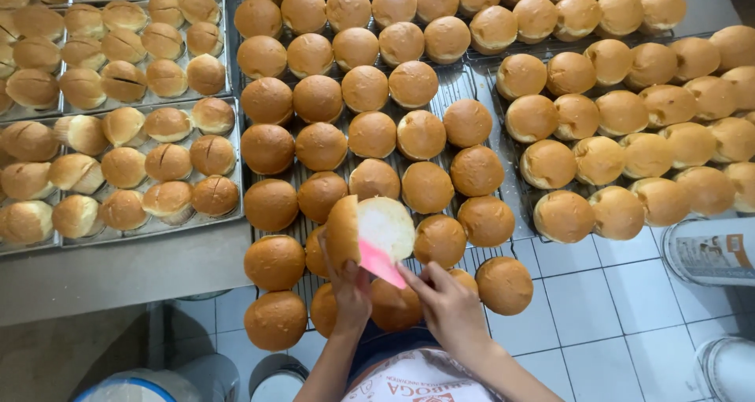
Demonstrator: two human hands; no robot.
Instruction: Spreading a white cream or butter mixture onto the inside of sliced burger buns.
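My left hand (350, 292) holds a round brown bun (370, 230) that is split open, its white inside facing up. My right hand (448, 304) grips a pink flat spatula (381, 263) whose blade lies against the cut face of the bun. Both hands hover over the near end of a wire rack (464, 95) covered with several whole golden-brown buns (372, 134) in rows.
A second rack of buns (621, 115) lies to the right. Metal trays (228, 162) at the left hold sliced buns. A white tiled floor (598, 292) shows below, with a white tub (708, 248) at the right and buckets (149, 386) at the bottom left.
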